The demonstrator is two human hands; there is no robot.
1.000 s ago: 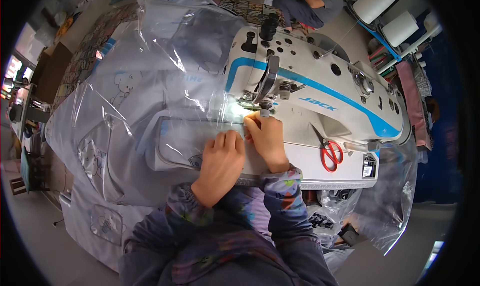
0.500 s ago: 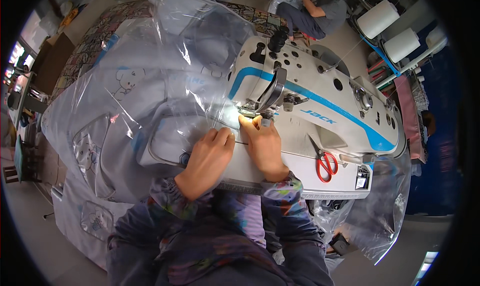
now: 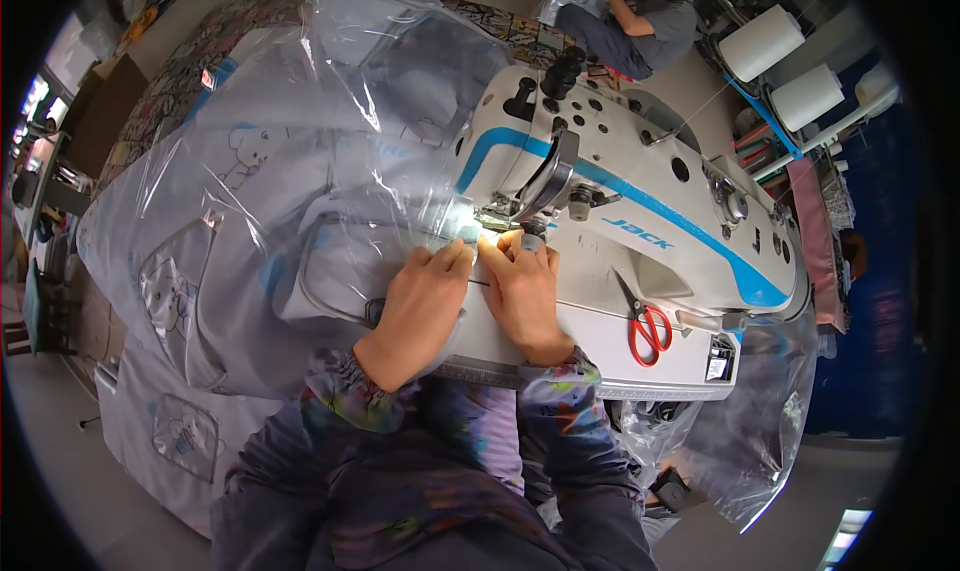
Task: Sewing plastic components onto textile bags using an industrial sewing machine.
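A white and blue sewing machine [image 3: 620, 206] stands in front of me, its needle area lit by a lamp. Just before the presser foot, my left hand [image 3: 420, 301] has its fingers bent and pressed together on grey fabric with clear plastic film [image 3: 345, 231] over it. Close beside it, my right hand [image 3: 522, 301] pinches the edge of the same piece; its fingertips are partly hidden at the machine head. The grey printed fabric [image 3: 250, 316] spreads leftward in a big heap, with dark-edged panels. The needle tip itself cannot be made out.
Red-handled scissors [image 3: 650, 333] lie on the white machine bed [image 3: 590, 346], right of my hands. White thread cones [image 3: 762, 43] stand at the back right. A person [image 3: 640, 21] sits at the far side. Clear film [image 3: 750, 421] hangs off the right end.
My left fingertips have moved a little forward and right, closer to the needle and to my right hand. My right fingers have curled in slightly. The scissors stay put.
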